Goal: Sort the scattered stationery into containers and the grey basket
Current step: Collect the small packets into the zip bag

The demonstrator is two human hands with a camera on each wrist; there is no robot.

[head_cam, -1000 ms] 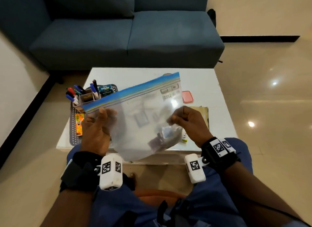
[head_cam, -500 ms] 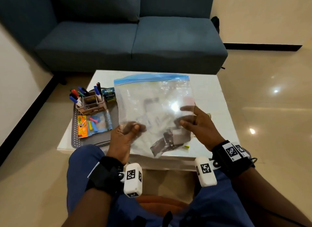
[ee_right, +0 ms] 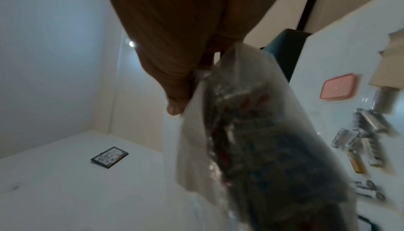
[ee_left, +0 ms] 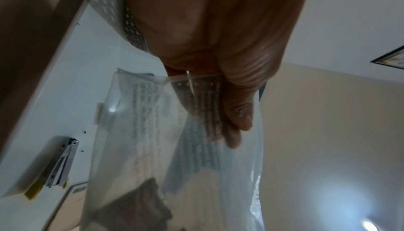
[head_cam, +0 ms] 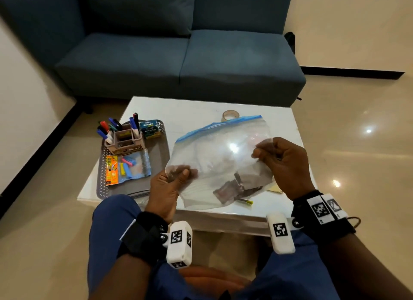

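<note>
Pens, packets already in basket (head_cam: 101,165) left of frame; both hands, left hand (head_cam: 166,188) and right hand (head_cam: 283,165), pinching zip bag (head_cam: 221,161) mid-frame; batteries (ee_right: 367,136), stapler (ee_left: 61,164) unsorted on table (head_cam: 196,112).

The head view is evenly lit and fairly sharp, with wide-angle bowing toward the edges. Ceiling lights glare as bright spots on the glossy floor (head_cam: 368,131) at right and on the clear bag (head_cam: 233,147) in the centre. Both wrist views are dim, bluish and motion-blurred; each hand (ee_left: 207,27) is dark at the top of the frame.
</note>
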